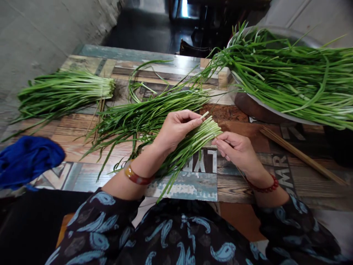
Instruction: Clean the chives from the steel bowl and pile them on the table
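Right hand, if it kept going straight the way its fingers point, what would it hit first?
The right hand points left, fingertips at the cut ends of the chive bundle. It would probably meet those ends at once, then the left hand gripping the bundle; depth is unclear.

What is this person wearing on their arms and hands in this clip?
Both hands are bare. The left hand has an amber and red bangle at the wrist; the right hand has a bracelet of dark red beads. Both sleeves are dark fabric printed with light blue paisley shapes.
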Available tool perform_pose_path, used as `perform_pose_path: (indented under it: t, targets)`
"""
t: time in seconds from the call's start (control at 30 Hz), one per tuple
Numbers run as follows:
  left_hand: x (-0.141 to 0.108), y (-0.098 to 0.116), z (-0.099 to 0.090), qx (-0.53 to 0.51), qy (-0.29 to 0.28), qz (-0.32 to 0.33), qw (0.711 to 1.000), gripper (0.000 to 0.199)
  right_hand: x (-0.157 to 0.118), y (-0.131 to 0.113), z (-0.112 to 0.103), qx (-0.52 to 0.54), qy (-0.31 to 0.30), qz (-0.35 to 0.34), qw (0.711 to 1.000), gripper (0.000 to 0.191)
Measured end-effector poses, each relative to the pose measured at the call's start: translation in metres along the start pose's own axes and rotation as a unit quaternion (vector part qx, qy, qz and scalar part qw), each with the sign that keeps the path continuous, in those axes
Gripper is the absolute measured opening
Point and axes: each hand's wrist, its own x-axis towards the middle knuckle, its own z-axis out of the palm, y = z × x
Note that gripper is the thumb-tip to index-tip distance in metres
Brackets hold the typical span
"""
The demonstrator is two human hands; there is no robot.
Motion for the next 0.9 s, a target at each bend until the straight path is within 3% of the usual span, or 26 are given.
perform_pose_path:
  t: [0.6, 0.9]
  targets:
    - [0.0019, -0.0017, -0.0013, 0.109, 0.032, 0.079, 0.99, 0.005, 0.0006, 0.0004, 0.0022, 0.009, 0.01, 0.008, 1.0, 0.023]
    - [-0.0004, 0.0013, -0.0024, 0.048, -0.006, 0.013, 0.999, 0.012, 0.0002, 0.0043, 0.0038, 0.014, 0.013, -0.004, 1.0, 0.025]
